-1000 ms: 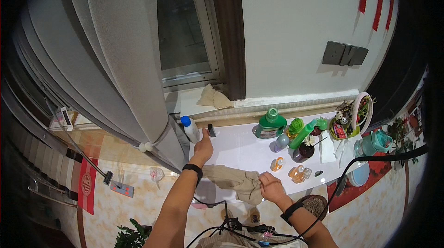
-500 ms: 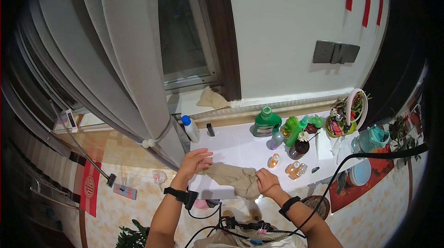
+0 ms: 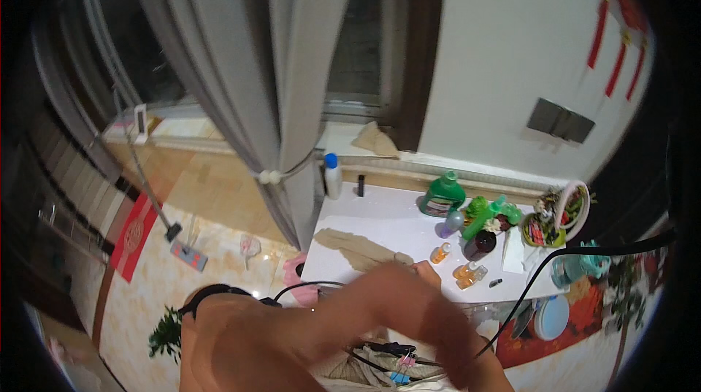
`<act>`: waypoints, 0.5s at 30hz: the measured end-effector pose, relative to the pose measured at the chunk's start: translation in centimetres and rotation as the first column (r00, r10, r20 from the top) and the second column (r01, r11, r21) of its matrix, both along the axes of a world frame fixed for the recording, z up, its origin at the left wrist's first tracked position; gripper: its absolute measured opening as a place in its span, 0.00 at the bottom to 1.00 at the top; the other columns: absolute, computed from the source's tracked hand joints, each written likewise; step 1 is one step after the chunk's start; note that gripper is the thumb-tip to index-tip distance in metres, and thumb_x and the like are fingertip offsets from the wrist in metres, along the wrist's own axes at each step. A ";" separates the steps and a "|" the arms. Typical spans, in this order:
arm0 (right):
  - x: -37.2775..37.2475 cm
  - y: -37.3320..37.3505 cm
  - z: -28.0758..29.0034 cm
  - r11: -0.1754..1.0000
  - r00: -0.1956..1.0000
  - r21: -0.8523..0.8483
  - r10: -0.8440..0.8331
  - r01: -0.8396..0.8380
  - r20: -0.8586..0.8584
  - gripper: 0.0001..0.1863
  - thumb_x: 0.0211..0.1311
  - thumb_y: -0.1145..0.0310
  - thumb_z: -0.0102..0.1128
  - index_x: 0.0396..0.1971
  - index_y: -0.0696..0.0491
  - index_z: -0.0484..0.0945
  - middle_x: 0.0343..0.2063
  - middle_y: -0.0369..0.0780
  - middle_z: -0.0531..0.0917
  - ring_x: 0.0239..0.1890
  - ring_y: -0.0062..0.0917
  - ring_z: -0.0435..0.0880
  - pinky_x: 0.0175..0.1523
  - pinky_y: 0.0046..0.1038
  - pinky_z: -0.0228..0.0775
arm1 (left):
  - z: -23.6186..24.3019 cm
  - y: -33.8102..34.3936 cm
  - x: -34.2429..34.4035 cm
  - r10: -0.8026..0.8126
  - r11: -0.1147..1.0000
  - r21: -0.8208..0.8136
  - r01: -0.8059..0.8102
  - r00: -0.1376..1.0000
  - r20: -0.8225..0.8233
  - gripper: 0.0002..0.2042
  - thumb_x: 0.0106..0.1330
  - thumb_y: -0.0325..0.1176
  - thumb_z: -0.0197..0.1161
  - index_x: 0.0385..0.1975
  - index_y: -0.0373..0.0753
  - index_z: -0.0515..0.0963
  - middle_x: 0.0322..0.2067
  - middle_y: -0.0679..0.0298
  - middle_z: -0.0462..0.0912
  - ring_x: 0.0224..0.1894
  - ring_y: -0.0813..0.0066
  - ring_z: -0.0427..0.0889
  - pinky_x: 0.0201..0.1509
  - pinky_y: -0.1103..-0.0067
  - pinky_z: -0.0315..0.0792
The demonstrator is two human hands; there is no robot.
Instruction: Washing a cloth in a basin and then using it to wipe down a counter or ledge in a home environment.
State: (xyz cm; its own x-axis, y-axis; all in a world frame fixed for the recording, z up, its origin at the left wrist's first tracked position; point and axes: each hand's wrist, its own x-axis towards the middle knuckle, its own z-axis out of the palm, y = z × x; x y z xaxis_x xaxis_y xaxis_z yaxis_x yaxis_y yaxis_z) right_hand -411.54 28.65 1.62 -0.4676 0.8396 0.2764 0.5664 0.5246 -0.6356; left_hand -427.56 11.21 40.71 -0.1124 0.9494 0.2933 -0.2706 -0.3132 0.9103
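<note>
A beige cloth (image 3: pixel 358 249) lies spread over the left part of the white table (image 3: pixel 372 209), its right end slightly bunched. At that end my right hand (image 3: pixel 427 273) shows only in part and appears closed on the cloth's edge; the rest of it is covered. My left hand (image 3: pixel 358 311) is raised off the cloth, large and smeared by motion in the foreground, blocking the table's front edge. Its fingers cannot be made out. An orange-tinted small bottle (image 3: pixel 440 252) stands just beyond my right hand.
A blue-capped white bottle (image 3: pixel 332 176) and a small black object (image 3: pixel 361 185) stand at the back left. Farther right are a green detergent jug (image 3: pixel 442 195), a dark jar (image 3: pixel 480 244) and a flower basket (image 3: pixel 544 231). A black cable (image 3: pixel 621 248) crosses the right side. A mop (image 3: pixel 188 255) rests on the floor.
My left hand has left the cloth and come up close, across the lower middle of the view. The cloth's left part now lies flatter. The whole scene has shifted right with my head.
</note>
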 end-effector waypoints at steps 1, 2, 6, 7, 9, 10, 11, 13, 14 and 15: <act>0.1 0.2 -0.5 1.000 1.000 0.013 -0.001 0.001 -0.017 0.09 0.45 0.75 0.46 0.30 0.55 0.69 0.29 0.44 0.72 0.33 0.39 0.72 0.38 0.35 0.65 | 0.5 -0.7 0.9 -0.034 0.999 -0.012 0.035 0.999 0.039 0.08 0.52 0.38 0.61 0.31 0.47 0.74 0.36 0.58 0.66 0.35 0.60 0.71 0.39 0.68 0.70; -0.3 0.3 -0.3 1.000 0.999 0.027 -0.011 0.011 -0.031 0.09 0.45 0.76 0.46 0.30 0.56 0.69 0.29 0.45 0.72 0.33 0.39 0.72 0.38 0.35 0.65 | 0.1 -0.9 0.8 -0.079 0.997 0.030 0.078 0.995 0.057 0.08 0.52 0.38 0.60 0.31 0.46 0.74 0.36 0.57 0.67 0.35 0.60 0.71 0.39 0.68 0.70; -1.5 -0.4 0.5 0.999 1.000 0.027 0.024 -0.024 0.001 0.09 0.45 0.77 0.47 0.30 0.57 0.69 0.28 0.45 0.72 0.33 0.39 0.72 0.38 0.35 0.65 | -0.7 -2.0 0.4 -0.096 0.992 0.090 0.086 0.990 0.108 0.08 0.53 0.37 0.59 0.31 0.43 0.73 0.35 0.56 0.67 0.35 0.60 0.72 0.40 0.68 0.70; -1.5 -0.3 0.3 0.999 1.000 0.033 0.031 -0.031 0.007 0.09 0.45 0.77 0.47 0.30 0.57 0.69 0.28 0.45 0.72 0.33 0.39 0.72 0.38 0.35 0.65 | -1.0 -2.1 0.1 -0.105 0.991 0.098 0.094 0.987 0.117 0.09 0.53 0.37 0.59 0.31 0.42 0.73 0.35 0.55 0.67 0.35 0.60 0.72 0.40 0.68 0.70; -1.5 -0.1 -0.1 0.997 1.000 0.076 0.024 -0.023 -0.013 0.09 0.44 0.78 0.48 0.30 0.57 0.69 0.28 0.45 0.72 0.33 0.39 0.72 0.37 0.34 0.65 | -1.5 -2.2 -0.4 -0.128 0.987 0.118 0.113 0.983 0.133 0.09 0.54 0.37 0.58 0.31 0.41 0.73 0.35 0.54 0.68 0.35 0.59 0.72 0.40 0.68 0.70; -1.2 0.0 0.0 0.998 1.000 0.063 0.013 -0.014 0.007 0.09 0.44 0.78 0.48 0.30 0.57 0.69 0.28 0.45 0.72 0.33 0.40 0.72 0.37 0.34 0.65 | -1.8 -1.9 -0.7 -0.140 0.985 0.120 0.123 0.980 0.142 0.09 0.54 0.36 0.58 0.31 0.40 0.73 0.35 0.54 0.68 0.35 0.59 0.72 0.40 0.68 0.70; -1.2 0.3 0.0 0.999 1.000 0.038 -0.002 0.002 -0.005 0.09 0.44 0.78 0.48 0.29 0.57 0.70 0.27 0.46 0.72 0.33 0.40 0.72 0.37 0.34 0.65 | -2.1 -1.6 -1.0 -0.156 0.982 0.128 0.138 0.977 0.147 0.09 0.54 0.36 0.58 0.31 0.39 0.72 0.35 0.53 0.68 0.35 0.59 0.72 0.41 0.68 0.70; -1.4 0.5 0.4 1.000 1.000 0.019 0.004 -0.004 -0.016 0.09 0.44 0.78 0.48 0.29 0.57 0.70 0.27 0.46 0.72 0.33 0.40 0.72 0.37 0.35 0.65 | -2.1 -1.9 -1.3 -0.172 0.978 0.146 0.149 0.972 0.160 0.09 0.54 0.36 0.57 0.31 0.38 0.72 0.34 0.52 0.68 0.35 0.59 0.72 0.41 0.68 0.70; -1.7 0.3 0.8 1.000 0.999 0.021 -0.001 0.000 0.038 0.09 0.43 0.77 0.49 0.29 0.57 0.71 0.28 0.46 0.72 0.34 0.40 0.71 0.38 0.34 0.65 | -1.8 -2.4 -1.3 -0.167 0.978 0.153 0.143 0.973 0.159 0.10 0.54 0.36 0.57 0.31 0.37 0.72 0.34 0.52 0.69 0.35 0.59 0.73 0.41 0.68 0.70; -2.1 0.2 1.1 1.000 0.996 0.026 -0.006 0.004 0.091 0.09 0.43 0.77 0.50 0.29 0.57 0.71 0.29 0.46 0.72 0.36 0.39 0.71 0.39 0.34 0.65 | -1.4 -3.0 -1.3 -0.159 0.978 0.159 0.133 0.975 0.157 0.10 0.55 0.36 0.57 0.31 0.36 0.72 0.34 0.51 0.69 0.35 0.59 0.73 0.41 0.68 0.70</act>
State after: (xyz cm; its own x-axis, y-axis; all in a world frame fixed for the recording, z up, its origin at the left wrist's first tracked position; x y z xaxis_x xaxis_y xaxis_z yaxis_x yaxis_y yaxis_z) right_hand -413.59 28.87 2.77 -0.4874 0.8354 0.2541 0.6240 0.5368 -0.5679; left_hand -428.82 8.25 39.29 -0.0354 0.9071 0.4193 -0.4687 -0.3857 0.7947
